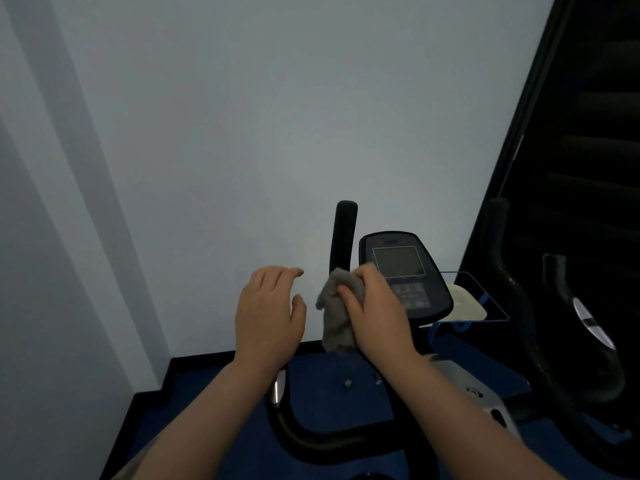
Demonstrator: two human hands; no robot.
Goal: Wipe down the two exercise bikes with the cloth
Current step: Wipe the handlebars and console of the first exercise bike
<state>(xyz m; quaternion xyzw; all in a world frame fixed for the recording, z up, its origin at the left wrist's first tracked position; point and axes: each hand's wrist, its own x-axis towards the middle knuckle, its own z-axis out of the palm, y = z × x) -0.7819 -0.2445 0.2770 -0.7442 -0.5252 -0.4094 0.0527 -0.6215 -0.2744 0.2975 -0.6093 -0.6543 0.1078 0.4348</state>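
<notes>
Fingers of right hand point(372, 306) bunch crumpled grey cloth point(336, 313) against near-left edge of dark bike console point(405, 271), ready for wiping; left hand point(268, 313) hovers left, fingers relaxed, holding nothing.

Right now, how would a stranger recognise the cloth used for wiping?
Find the bike console with its grey screen before the pale wall. At its left edge, the right hand grips the cloth: grey, crumpled, hanging down, the only soft thing among hard black parts.

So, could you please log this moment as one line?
right hand: grips cloth at bike console | left hand: open, free | second bike: untouched
</notes>
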